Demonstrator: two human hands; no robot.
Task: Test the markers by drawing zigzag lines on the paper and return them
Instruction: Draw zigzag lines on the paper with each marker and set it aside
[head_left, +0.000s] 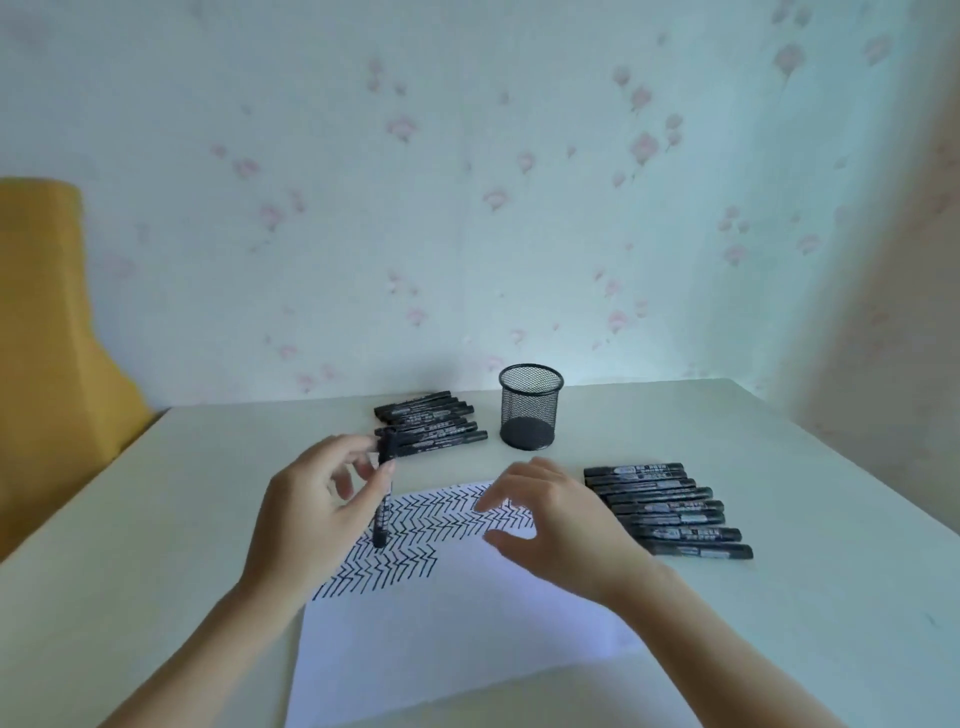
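Item: black marker (383, 499), upright over the zigzag-covered paper (457, 639), tip end low. Likely light, rigid, smooth-barrelled; best held mid-barrel. Left hand (306, 514): fingertips pinch its upper end, remaining fingers loosely spread. Right hand (550, 514): fingers apart, relaxed, holding nothing, hovering above paper.

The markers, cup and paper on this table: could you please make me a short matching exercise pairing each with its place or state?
Things:
1. Held marker
2. Mesh cup
3. Right-side row of markers
4. Paper

Places or states:
A. Lying beside the paper's right edge
B. Standing at the back of the table, no markers inside
C. Pinched upright in the left hand
D. Partly covered in black zigzags

Pairs: 1-C, 2-B, 3-A, 4-D
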